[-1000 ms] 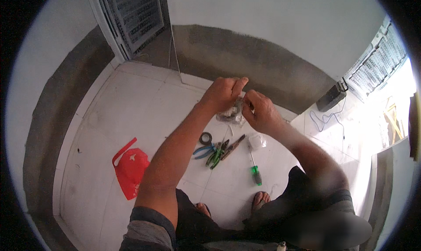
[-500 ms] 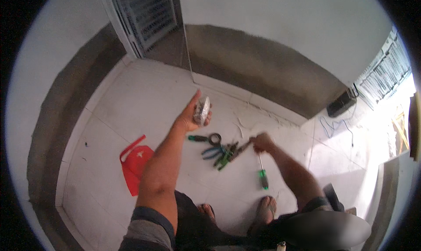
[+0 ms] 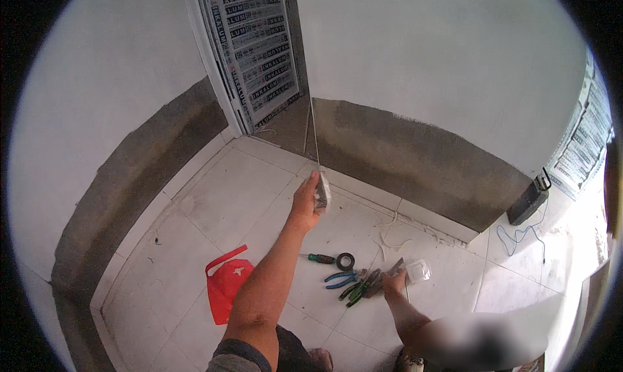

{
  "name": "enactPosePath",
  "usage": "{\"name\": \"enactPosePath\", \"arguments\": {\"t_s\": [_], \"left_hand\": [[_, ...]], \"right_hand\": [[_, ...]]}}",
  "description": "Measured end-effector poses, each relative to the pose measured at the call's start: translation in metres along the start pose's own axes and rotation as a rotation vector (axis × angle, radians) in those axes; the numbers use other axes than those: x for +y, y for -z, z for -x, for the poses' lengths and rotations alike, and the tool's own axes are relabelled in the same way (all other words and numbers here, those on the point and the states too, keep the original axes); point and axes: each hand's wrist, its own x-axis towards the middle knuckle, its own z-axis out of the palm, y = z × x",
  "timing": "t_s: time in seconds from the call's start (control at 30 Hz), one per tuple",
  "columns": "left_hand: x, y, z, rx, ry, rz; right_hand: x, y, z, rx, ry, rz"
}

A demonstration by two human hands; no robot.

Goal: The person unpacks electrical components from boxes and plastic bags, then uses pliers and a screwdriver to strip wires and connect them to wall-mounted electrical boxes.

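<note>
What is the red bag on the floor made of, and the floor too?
The red bag looks like thin plastic: it lies flat and creased, with loop handles. The floor looks like glazed ceramic tile: pale, slightly shiny squares with thin joint lines between them. Neither can be told for sure from here.

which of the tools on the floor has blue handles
The pliers just below the roll of black tape; the screwdriver and other pliers have green grips.

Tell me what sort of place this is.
Probably a room under construction or being fitted out: bare grey unpainted band along the wall base, a film-wrapped door frame, hand tools on the tiled floor.
</note>
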Motion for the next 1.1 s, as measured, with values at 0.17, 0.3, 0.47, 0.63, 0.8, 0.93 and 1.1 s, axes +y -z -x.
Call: {"name": "enactPosePath", "arguments": {"t_s": [0.17,0.3,0.47,0.63,0.8,0.93,1.1], "left_hand": [[-0.011,-0.019,-0.008,0.092,-0.249,-0.482],[-0.026,-0.016,-0.021,0.101,-0.564,-0.827],[-0.029,-0.033,-0.012,-0.033,-0.738,-1.002],[-0.026,-0.057,-0.001,-0.127,-0.839,-1.122],[-0.024,-0.069,0.002,-0.226,-0.927,-1.079],[-0.024,-0.076,0.009,-0.222,-0.966,-1.064],[-0.027,-0.076,0.008,-0.248,-0.94,-1.101]], "right_hand": [[0.027,0.005,-0.015,0.113,0.164,-0.286],[-0.109,0.052,0.009,-0.042,0.404,-0.24],[-0.271,0.077,0.019,-0.301,0.487,-0.065],[-0.327,0.093,0.003,-0.383,0.611,0.124],[-0.345,0.102,0.006,-0.41,0.586,0.247],[-0.375,0.123,0.026,-0.544,0.395,0.342],[-0.377,0.133,0.03,-0.663,0.333,0.344]]}}
